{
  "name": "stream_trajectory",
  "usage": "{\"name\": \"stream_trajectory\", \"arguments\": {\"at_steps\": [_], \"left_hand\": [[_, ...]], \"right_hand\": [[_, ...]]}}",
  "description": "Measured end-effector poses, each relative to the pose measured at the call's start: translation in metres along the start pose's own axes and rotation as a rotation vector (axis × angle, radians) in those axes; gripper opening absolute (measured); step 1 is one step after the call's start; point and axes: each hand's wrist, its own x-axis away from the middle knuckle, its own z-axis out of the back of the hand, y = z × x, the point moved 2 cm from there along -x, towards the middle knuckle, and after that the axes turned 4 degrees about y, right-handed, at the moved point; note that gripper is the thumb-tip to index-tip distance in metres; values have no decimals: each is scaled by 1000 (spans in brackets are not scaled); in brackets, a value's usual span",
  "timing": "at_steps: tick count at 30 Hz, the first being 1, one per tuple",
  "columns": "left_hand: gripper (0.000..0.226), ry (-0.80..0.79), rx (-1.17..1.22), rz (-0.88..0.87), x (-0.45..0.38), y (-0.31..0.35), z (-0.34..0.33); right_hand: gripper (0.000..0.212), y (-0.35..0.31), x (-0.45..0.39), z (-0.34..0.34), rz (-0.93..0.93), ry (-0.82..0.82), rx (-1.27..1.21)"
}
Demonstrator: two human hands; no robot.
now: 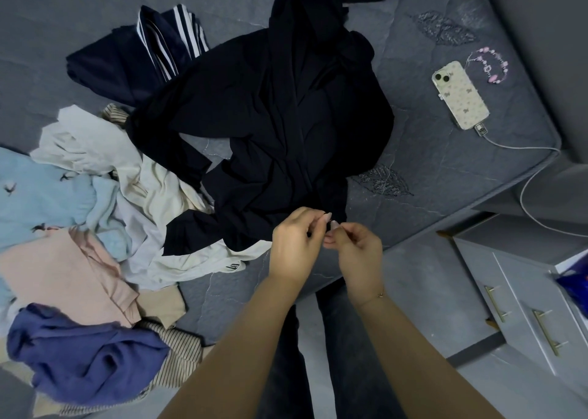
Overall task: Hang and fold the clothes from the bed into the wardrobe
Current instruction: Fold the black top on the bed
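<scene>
Grey quilted bed (413, 138) fills the view, with a black garment (270, 125) spread at its centre. At six o'clock the left hand (294, 248) and right hand (358, 253) meet, both pinching the garment's near hem. Mixed clothes (82, 227) lie heaped at nine o'clock; a phone (459, 95) on its cable rests at two o'clock.

One head-worn wide-angle view looks steeply down, close over the bed (445, 176); no second view.
</scene>
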Motion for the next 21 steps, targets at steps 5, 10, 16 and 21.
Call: {"name": "stream_trajectory", "arguments": {"at_steps": [5, 10, 16, 21], "left_hand": [[10, -103, 270, 378, -13, -5, -8], [10, -175, 194, 152, -11, -1, 7], [6, -72, 264, 258, 4, -1, 20], [29, -49, 816, 1129, 48, 2, 3]], "right_hand": [[10, -5, -4, -2, -109, 13, -180], [13, -4, -7, 8, -308, -186, -440], [14, -10, -20, 15, -358, -303, -434], [14, -7, -13, 11, -295, -342, -385]]}}
